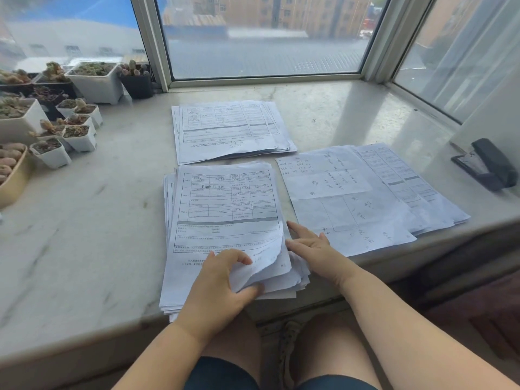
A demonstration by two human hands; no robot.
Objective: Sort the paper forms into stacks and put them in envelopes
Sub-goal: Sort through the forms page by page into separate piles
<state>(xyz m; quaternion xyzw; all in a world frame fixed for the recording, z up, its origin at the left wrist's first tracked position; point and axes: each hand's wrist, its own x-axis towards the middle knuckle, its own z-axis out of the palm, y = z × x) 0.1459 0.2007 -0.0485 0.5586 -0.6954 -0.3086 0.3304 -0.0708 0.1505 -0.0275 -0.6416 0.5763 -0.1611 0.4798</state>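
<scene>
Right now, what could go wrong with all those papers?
The left hand pinches a curled corner of the top form; pulling hard could crease or tear it. The near stack is uneven and hangs over the sill's edge, so sheets might slide off onto the lap. The right stack is fanned loosely beside the right hand; a nudge could mix the piles.

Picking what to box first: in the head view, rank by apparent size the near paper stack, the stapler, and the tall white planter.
1. near paper stack
2. tall white planter
3. stapler, though these last two look close
</scene>
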